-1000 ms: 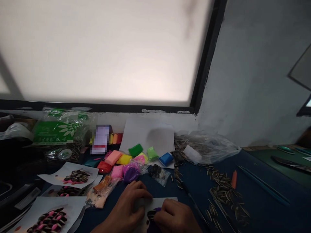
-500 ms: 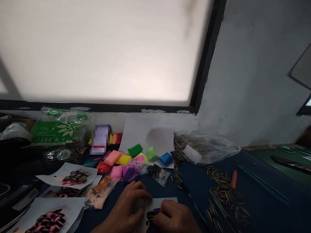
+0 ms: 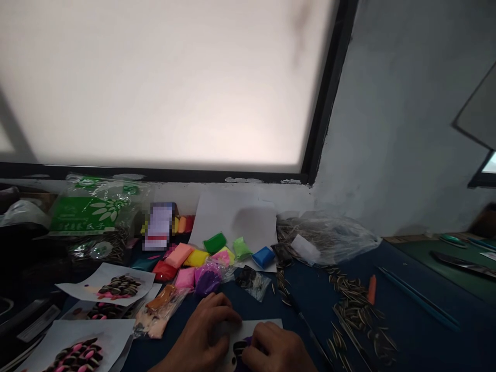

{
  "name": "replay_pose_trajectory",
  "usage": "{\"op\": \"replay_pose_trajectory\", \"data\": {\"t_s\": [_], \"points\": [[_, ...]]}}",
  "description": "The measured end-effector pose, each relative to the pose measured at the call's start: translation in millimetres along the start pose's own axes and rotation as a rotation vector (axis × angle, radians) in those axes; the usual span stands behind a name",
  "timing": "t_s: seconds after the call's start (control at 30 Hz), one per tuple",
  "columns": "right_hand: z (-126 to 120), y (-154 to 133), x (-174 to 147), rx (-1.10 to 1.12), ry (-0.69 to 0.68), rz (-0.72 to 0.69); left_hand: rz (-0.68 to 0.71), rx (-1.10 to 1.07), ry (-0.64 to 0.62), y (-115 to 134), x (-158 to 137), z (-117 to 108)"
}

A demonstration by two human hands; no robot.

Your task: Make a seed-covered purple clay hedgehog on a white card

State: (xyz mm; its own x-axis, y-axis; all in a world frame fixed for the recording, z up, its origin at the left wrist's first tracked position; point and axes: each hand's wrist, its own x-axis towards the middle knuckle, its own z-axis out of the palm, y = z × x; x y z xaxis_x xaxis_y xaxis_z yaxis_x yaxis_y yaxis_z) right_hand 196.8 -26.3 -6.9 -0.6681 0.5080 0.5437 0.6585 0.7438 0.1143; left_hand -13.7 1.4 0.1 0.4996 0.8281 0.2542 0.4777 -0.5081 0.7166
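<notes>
At the bottom centre lies a white paper card bearing purple clay with dark striped sunflower seeds set in it; a small dark dot sits below left of them. My left hand rests over the card's left edge, fingers curved, thumb apart from them, nothing seen in its grasp. Over the purple clay, my right hand is closed, thumb and fingertips pressed together; whatever they pinch is hidden. Part of the clay is covered by this hand.
Beyond the hands lie several coloured clay packets. Finished seed pictures lie at left. Loose sunflower seeds, an orange stick and blue tweezers are at right. A clear bag and a phone stand by the wall.
My right hand has shifted slightly over the purple clay and still pinches there. My left hand stays on the card. The whole view has tilted a little.
</notes>
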Motion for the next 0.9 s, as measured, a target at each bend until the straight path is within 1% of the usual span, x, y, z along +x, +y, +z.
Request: {"op": "replay_pose_trajectory", "data": {"t_s": [0.13, 0.23, 0.3, 0.37, 0.47, 0.53, 0.63, 0.77, 0.9], "points": [[-4.5, 0.3, -1.4, 0.007, 0.013, 0.043, -0.008, -0.015, 0.013, -2.4, -1.2, 0.1], [-7.4, 5.8, -0.9, 0.008, -0.005, 0.099, 0.015, 0.013, 0.011, -5.6, -0.9, 0.9], [-10.2, 14.2, 1.4, 0.031, -0.045, 0.197, 0.030, 0.025, 0.013, -7.8, -0.3, 1.6], [-15.5, 26.4, 4.9, 0.059, -0.106, 0.325, 0.030, 0.021, 0.017, -9.3, 0.3, 2.3], [-26.3, 46.8, 9.8, 0.044, -0.238, 0.495, 0.032, 0.011, 0.034, -10.7, 0.5, 3.4], [-31.6, 56.7, 11.2, 0.028, -0.318, 0.578, 0.051, 0.011, 0.051, -11.5, 0.4, 4.1], [-32.3, 62.3, 11.0, 0.010, -0.371, 0.593, 0.058, 0.014, 0.059, -12.2, 0.6, 4.5], [-27.7, 60.6, 11.7, -0.049, -0.410, 0.579, 0.034, 0.009, 0.047, -10.3, 1.1, 3.6], [-27.6, 60.2, 13.4, -0.055, -0.439, 0.578, 0.017, 0.019, 0.037, -7.4, 1.6, 2.4]]}}
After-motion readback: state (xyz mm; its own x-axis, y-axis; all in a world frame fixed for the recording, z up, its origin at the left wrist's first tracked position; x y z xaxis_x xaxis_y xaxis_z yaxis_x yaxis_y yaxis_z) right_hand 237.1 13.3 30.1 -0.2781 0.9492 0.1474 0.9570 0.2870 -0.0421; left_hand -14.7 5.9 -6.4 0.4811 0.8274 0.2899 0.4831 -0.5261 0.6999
